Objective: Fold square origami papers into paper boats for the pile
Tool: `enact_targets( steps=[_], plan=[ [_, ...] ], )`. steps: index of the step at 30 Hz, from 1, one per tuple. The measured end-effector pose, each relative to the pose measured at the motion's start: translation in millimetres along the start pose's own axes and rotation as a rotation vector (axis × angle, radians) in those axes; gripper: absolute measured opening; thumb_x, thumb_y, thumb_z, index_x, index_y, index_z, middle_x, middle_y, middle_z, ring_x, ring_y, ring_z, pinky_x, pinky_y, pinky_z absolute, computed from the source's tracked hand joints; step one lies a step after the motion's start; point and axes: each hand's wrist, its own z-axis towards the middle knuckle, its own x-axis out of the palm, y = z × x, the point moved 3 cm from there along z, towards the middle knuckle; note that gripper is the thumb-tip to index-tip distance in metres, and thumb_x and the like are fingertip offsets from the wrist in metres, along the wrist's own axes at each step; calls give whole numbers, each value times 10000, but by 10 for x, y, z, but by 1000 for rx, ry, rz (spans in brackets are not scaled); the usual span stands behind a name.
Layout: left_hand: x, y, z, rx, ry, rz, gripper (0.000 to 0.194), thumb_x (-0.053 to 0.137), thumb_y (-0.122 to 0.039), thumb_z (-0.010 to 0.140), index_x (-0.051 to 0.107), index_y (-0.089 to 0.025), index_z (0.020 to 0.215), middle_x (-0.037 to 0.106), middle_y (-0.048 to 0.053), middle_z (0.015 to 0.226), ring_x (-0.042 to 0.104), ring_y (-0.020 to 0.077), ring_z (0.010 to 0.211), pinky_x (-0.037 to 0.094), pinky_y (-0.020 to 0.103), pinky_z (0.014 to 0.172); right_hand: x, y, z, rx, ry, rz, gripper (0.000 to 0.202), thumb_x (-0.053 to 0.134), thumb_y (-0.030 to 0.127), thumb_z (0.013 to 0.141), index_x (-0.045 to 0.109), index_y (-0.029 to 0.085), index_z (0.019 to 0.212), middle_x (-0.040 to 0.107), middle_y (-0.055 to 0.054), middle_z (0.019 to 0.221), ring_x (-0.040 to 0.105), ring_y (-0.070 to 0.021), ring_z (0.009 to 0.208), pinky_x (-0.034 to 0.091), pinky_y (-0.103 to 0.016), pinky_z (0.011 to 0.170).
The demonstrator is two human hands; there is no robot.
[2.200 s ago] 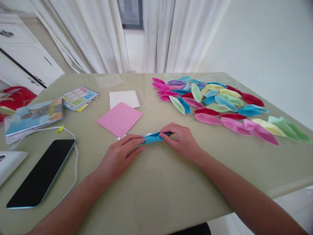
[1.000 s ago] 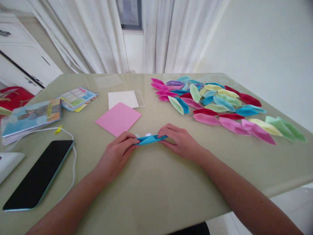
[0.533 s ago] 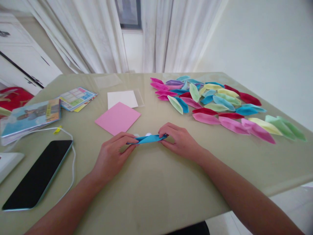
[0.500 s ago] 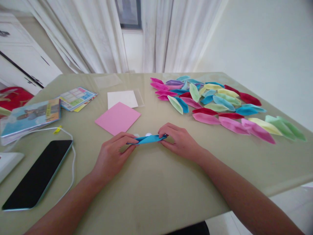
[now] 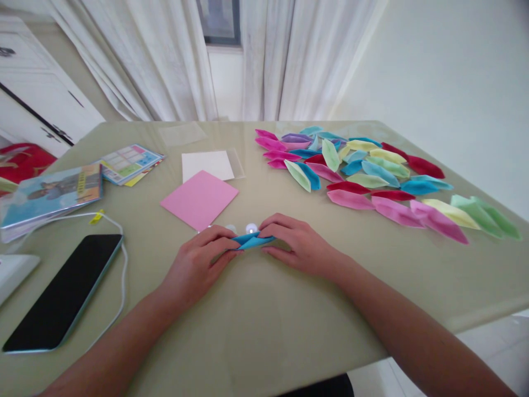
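A blue folded paper [image 5: 250,241] is held just above the near middle of the table. My left hand [image 5: 202,256] pinches its left end between thumb and fingers. At the other end, my right hand [image 5: 295,242] has its fingers around the paper's right tip; the thumb is below. Both ends are partly hidden by my fingers. Just beyond the paper lies a small shiny white disc [image 5: 252,227]. A pink square sheet [image 5: 200,199] lies close to my left hand, overlapping a white sheet [image 5: 208,166].
Many folded paper boats [image 5: 374,182] in several colours spread over the right side of the table [image 5: 281,325]. To the left are a phone [image 5: 66,292], a white cable [image 5: 124,275], a booklet [image 5: 53,193] and printed cards [image 5: 132,162]. Curtains [image 5: 165,60] hang behind.
Both hands have moved slightly lower, and my right hand has shifted left along the blue paper, closer to my left hand. Less of the paper's right end shows beyond my fingers.
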Motion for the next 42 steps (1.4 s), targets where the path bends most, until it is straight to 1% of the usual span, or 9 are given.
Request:
enact_targets(
  steps=[7, 10, 14, 16, 19, 24, 29, 36, 42],
  plan=[
    [46, 6, -31, 36, 74, 0, 137, 623, -204, 1043, 749, -219, 1095, 725, 60, 1169, 703, 196, 1066, 545, 298, 961, 24, 36, 7, 20, 22, 38, 233, 697, 251, 1013, 656, 204, 1238, 704, -107, 1225, 676, -250, 1125, 563, -384, 980],
    [39, 2, -28, 27, 65, -5, 127, 632, -204, 1039, 749, -231, 1082, 727, 46, 1145, 707, 187, 1039, 545, 290, 945, 43, 49, 1, -9, 26, 64, 108, 654, 226, 1039, 697, 205, 1136, 700, -102, 1248, 678, -232, 1141, 550, -364, 1004],
    [25, 8, -14, -28, 47, -39, 70, 699, -204, 995, 734, -215, 1055, 734, 36, 1070, 719, 180, 973, 558, 268, 882, 56, 45, 1, 4, 15, 74, 84, 632, 212, 1048, 712, 190, 1038, 703, -104, 1216, 685, -223, 1104, 551, -354, 985],
    [27, 9, -10, -43, 47, -55, 53, 696, -196, 993, 737, -213, 1023, 732, 31, 1033, 720, 174, 943, 559, 257, 848, 58, 47, 5, 19, 19, 52, 58, 665, 226, 1031, 710, 190, 1043, 707, -102, 1208, 686, -228, 1091, 552, -359, 974],
    [42, -2, -13, -17, 55, -60, 100, 671, -192, 1008, 767, -221, 1000, 730, 30, 1029, 716, 168, 925, 552, 250, 825, 65, 62, 4, 24, 29, 5, 140, 729, 279, 1000, 702, 193, 1108, 716, -99, 1202, 684, -239, 1095, 545, -365, 963],
    [56, -1, -25, 26, 36, -54, 133, 661, -216, 1022, 794, -215, 1032, 730, 48, 1045, 717, 175, 931, 556, 255, 826, 71, 76, -16, -36, 11, -159, 121, 646, 293, 1053, 710, 193, 1029, 740, -87, 1186, 694, -236, 1064, 514, -376, 907],
    [58, -3, -37, 55, 47, -9, 167, 620, -247, 1051, 784, -214, 1048, 720, 63, 1070, 717, 190, 970, 560, 277, 865, 58, 133, -16, -96, -69, -289, 221, 654, 372, 1049, 691, 183, 1159, 754, -109, 1196, 690, -268, 1093, 506, -415, 939],
    [55, -18, -17, 34, 60, -45, 152, 608, -188, 1042, 728, -231, 1124, 727, 33, 1058, 722, 169, 957, 573, 253, 864, 135, 183, -18, -133, -77, -329, 159, 580, 256, 1087, 726, 194, 1081, 759, -82, 1223, 696, -240, 1079, 518, -391, 936],
    [18, -1, -12, 40, 58, -15, 96, 629, -193, 1041, 715, -215, 1078, 750, 32, 1080, 738, 168, 974, 575, 258, 882, 125, 113, -19, -77, -58, -289, 178, 576, 281, 1092, 716, 170, 1097, 747, -93, 1238, 692, -251, 1113, 521, -407, 962]
  ],
)
